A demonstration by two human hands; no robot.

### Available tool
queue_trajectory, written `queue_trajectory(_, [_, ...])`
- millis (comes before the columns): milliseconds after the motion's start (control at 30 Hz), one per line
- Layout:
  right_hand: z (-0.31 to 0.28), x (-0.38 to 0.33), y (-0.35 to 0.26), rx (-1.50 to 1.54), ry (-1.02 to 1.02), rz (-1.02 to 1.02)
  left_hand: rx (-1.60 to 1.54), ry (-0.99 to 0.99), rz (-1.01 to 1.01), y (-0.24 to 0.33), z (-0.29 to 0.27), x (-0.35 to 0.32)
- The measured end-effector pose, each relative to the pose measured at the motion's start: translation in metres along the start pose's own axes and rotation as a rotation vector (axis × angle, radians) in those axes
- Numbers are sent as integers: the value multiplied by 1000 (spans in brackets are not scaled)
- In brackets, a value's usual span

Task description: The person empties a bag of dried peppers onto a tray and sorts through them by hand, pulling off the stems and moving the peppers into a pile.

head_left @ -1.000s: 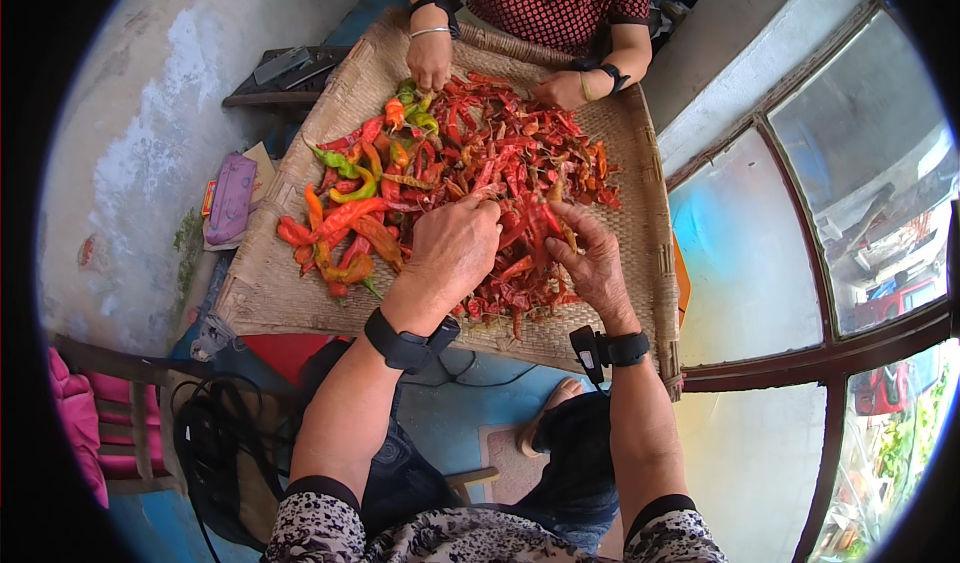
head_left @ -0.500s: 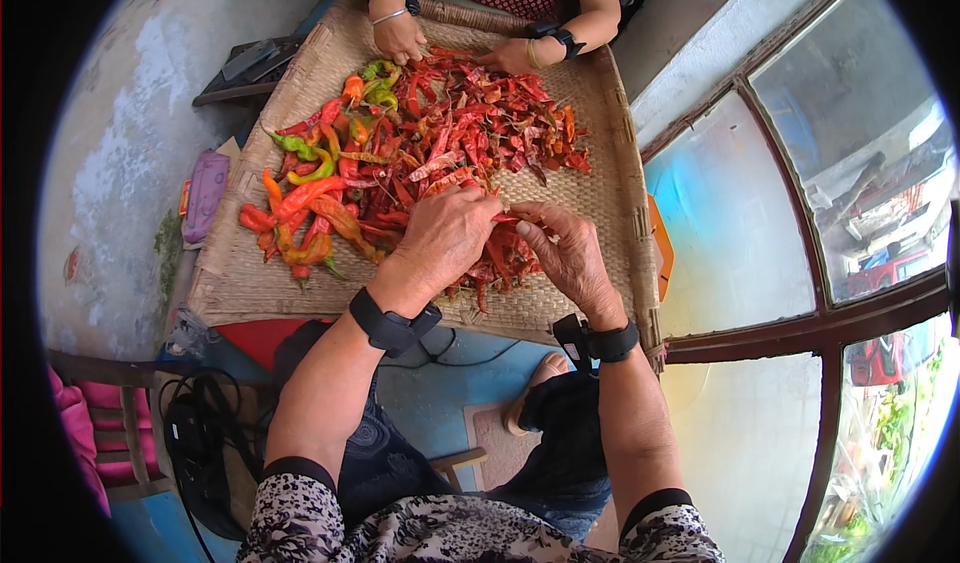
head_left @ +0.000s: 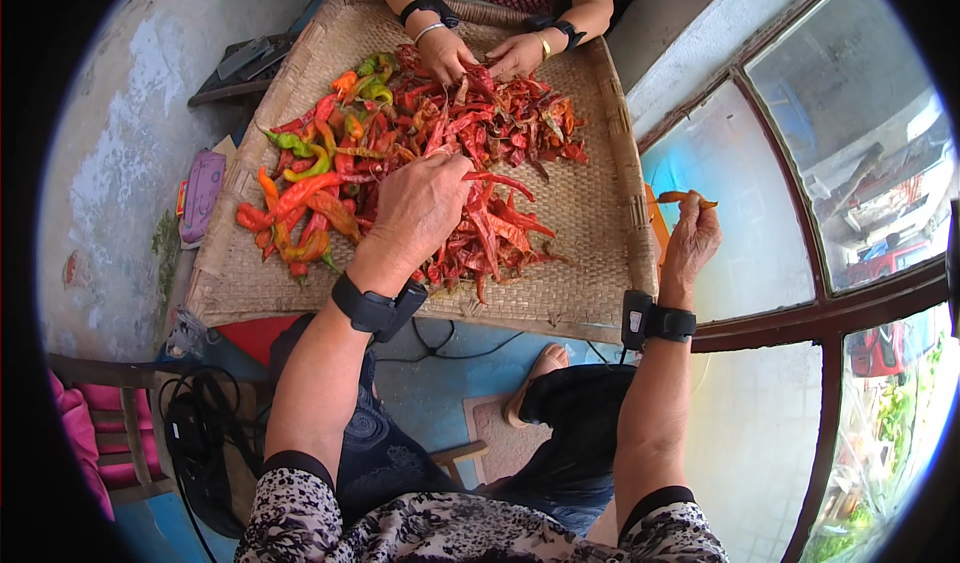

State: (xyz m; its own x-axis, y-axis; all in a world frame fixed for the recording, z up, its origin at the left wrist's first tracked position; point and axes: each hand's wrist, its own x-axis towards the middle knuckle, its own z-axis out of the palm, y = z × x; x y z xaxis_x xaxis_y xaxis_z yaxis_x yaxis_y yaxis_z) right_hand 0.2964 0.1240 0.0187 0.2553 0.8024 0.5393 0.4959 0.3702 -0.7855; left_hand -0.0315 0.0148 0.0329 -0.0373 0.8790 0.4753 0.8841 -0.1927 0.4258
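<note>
A wide woven bamboo tray (head_left: 590, 253) bears a heap of dried red chili peppers (head_left: 500, 228). Fresher red, orange and green peppers (head_left: 300, 198) lie toward its left side. My left hand (head_left: 420, 208) is over the middle of the heap with its fingers closed, and a slim red chili pepper (head_left: 505, 183) sticks out from its fingertips to the right. Beyond the tray's right edge, my right hand (head_left: 692, 238) is raised, pinching an orange-brown chili pepper (head_left: 690, 200) crosswise between thumb and fingers.
Across the tray, another person's two hands (head_left: 480, 58) handle red peppers at the far side. An orange container (head_left: 657, 225) stands against the tray's right edge, beside the framed window panes (head_left: 740, 193). A purple pouch (head_left: 203, 195) lies at the left.
My right hand has left the heap and moved right, past the tray edge, with a pepper. My left hand has shifted slightly left. The other person's hands have come nearer, onto the peppers.
</note>
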Motion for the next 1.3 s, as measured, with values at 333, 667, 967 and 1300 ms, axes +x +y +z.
queue_trajectory(333, [69,-69,-65,-345,-652,-363,-30,-17,-29,2,-5,-6])
queue_trajectory(667, [91,-79,-68,-459,-824,-349,-48,39,-5,1,-10,-8])
queue_trajectory(967, [74,-74,-64,-179,-701,-337,-22,-8,3,9,-2,-9])
queue_trajectory(1300, [13,-19,-16,774,-231,495,48,-124,-44,20,-3,-1])
